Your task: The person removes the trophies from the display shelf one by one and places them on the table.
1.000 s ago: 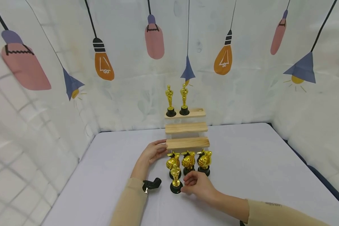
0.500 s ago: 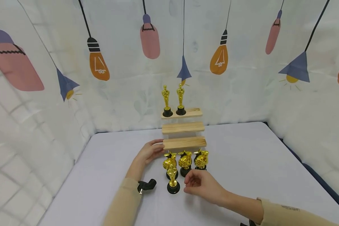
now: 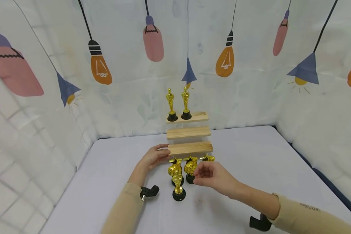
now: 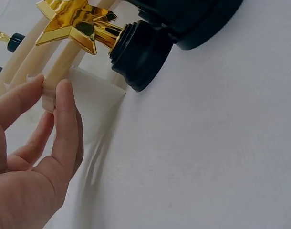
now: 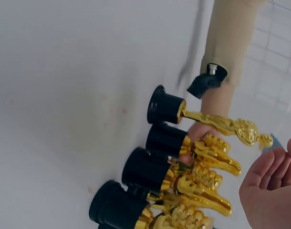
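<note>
My left hand (image 3: 155, 158) pinches the left end of the lowest board of a wooden tiered stand (image 3: 190, 148); the left wrist view shows thumb and fingers on that board end (image 4: 49, 95). The right hand (image 3: 217, 180) hovers in front of the trophies, its fingers loosely bent and holding nothing. Just left of it stands a gold figure statuette (image 3: 178, 188) on a black base. Behind are thumbs-up trophies (image 3: 190, 167), the rightmost mostly hidden by my right hand. Star trophies (image 4: 74, 24) stand close behind those, largely covered in the head view.
Two gold figure statuettes (image 3: 186, 100) stand on the stand's top board (image 3: 200, 117), towards its left. The middle board (image 3: 188, 132) is bare. A white cloth covers the table (image 3: 251, 156), and a lamp-patterned curtain (image 3: 128, 107) hangs behind it.
My right hand has drawn away from the front figure statuette, rising and shifting rightward in front of the thumbs-up trophies. The left hand stays at the board's end. The head view has shifted slightly.
</note>
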A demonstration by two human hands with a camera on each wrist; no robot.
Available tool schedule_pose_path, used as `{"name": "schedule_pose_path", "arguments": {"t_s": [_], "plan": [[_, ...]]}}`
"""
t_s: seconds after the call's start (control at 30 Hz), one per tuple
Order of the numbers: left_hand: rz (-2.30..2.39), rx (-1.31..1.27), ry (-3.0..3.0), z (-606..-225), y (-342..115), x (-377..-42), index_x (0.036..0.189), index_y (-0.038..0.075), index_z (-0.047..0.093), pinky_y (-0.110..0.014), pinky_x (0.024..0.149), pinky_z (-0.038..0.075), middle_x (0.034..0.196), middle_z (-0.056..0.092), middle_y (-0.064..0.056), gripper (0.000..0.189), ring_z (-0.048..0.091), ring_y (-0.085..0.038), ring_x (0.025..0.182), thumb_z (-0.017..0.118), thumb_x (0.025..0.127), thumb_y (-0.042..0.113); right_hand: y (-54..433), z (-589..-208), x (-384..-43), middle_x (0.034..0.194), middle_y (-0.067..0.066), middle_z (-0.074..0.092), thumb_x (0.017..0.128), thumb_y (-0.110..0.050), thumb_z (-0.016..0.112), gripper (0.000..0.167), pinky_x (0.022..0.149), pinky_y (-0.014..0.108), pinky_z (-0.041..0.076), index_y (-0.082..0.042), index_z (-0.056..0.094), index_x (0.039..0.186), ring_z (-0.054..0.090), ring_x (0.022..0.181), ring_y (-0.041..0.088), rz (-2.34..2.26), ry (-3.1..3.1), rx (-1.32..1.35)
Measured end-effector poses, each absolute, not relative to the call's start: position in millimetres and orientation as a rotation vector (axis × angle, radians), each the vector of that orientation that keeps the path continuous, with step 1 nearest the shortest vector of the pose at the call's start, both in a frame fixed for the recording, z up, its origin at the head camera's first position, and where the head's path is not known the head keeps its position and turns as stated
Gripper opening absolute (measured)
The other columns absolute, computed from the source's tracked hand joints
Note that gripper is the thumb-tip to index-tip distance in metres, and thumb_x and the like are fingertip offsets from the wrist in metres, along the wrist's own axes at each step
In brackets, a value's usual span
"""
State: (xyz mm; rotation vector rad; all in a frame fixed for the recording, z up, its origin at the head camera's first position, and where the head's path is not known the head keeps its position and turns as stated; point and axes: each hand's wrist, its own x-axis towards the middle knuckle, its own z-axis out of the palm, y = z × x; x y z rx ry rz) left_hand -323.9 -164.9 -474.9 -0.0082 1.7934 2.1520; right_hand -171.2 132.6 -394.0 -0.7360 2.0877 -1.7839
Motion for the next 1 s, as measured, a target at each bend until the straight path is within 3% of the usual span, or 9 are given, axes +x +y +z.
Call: {"name": "schedule_pose_path", "arguments": {"t_s": [0.27, 0.43, 0.8, 1.0], "plan": [[2.137, -0.003, 1.847, -474, -163, -326, 0.146, -0.006, 0.047, -0.03, 0.081, 0.062, 0.119, 0.064, -0.022, 0.054, 0.07, -0.02, 0.088, 0.069, 0.096, -0.002, 139, -375, -186, 0.1, 0.011, 0.066, 0.095, -0.008, 0.074, 0.028, 0.078, 0.026, 0.059, 0.011, 0.06, 0.11, 0.064, 0.091, 0.024, -1.801, 2.147, -0.723], [2.136, -0.014, 1.857, -474, -163, -327, 0.147, -0.007, 0.046, -0.03, 0.083, 0.062, 0.119, 0.063, -0.022, 0.055, 0.07, -0.02, 0.089, 0.068, 0.096, -0.002, 144, -362, -200, 0.099, 0.012, 0.067, 0.095, -0.009, 0.074, 0.025, 0.079, 0.03, 0.059, 0.007, 0.062, 0.11, 0.064, 0.091, 0.027, -1.833, 2.161, -0.669], [2.131, -0.038, 1.841, -473, -164, -326, 0.147, -0.007, 0.046, -0.03, 0.084, 0.061, 0.122, 0.06, -0.024, 0.055, 0.07, -0.019, 0.09, 0.068, 0.097, -0.002, 155, -349, -253, 0.1, 0.007, 0.065, 0.098, -0.009, 0.07, 0.019, 0.085, 0.034, 0.056, -0.001, 0.062, 0.113, 0.061, 0.091, 0.02, -1.9, 2.164, -0.54], [2.133, -0.023, 1.847, -474, -164, -325, 0.147, -0.008, 0.045, -0.03, 0.085, 0.061, 0.123, 0.061, -0.025, 0.055, 0.07, -0.02, 0.091, 0.067, 0.098, -0.001, 156, -348, -287, 0.106, 0.01, 0.063, 0.1, -0.01, 0.068, 0.034, 0.089, 0.037, 0.056, 0.009, 0.056, 0.126, 0.06, 0.096, 0.024, -1.816, 2.195, -0.521]]}}
